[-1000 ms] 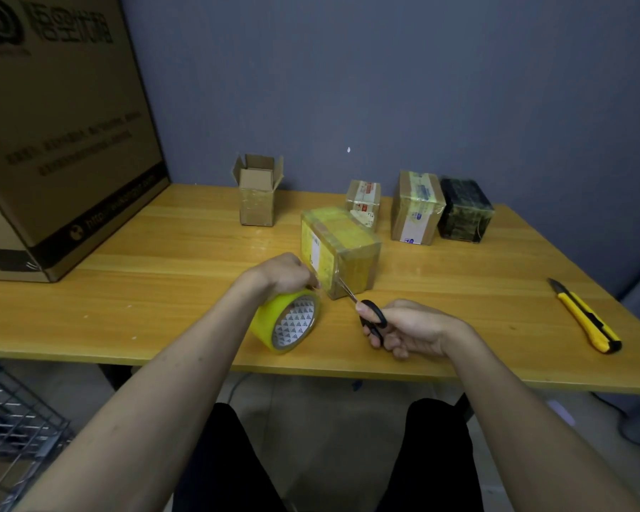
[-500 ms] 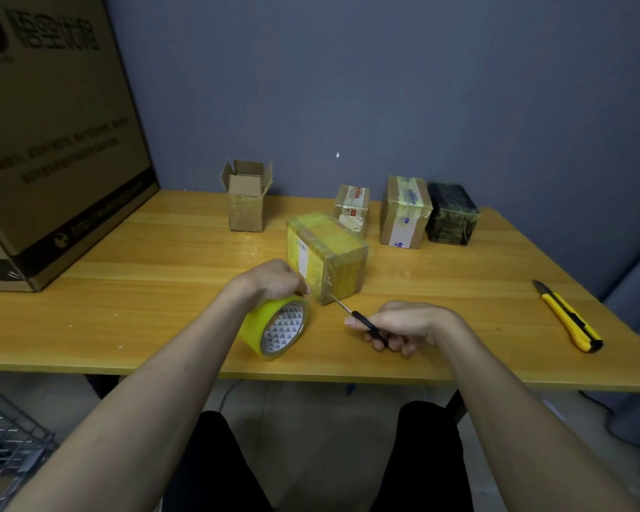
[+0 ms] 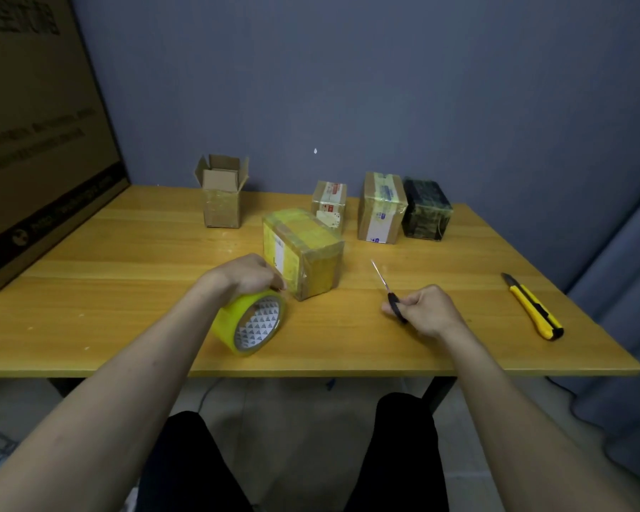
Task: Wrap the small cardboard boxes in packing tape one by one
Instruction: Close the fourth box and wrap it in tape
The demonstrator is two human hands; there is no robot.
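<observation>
Lower centre of frame: left hand [image 3: 242,275] clasping the top of a yellow roll of packing tape [image 3: 250,323] standing on edge on the wooden table [image 3: 126,319]. Right of centre: right hand [image 3: 427,310] clenched around black-handled scissors [image 3: 390,295], blades pointing away. Just beyond the roll, touching it: tape-wrapped yellowish cardboard box [image 3: 303,253]. Far right: yellow utility knife [image 3: 534,308]. Along the wall: open small carton [image 3: 222,195], three more wrapped boxes [image 3: 381,208].
</observation>
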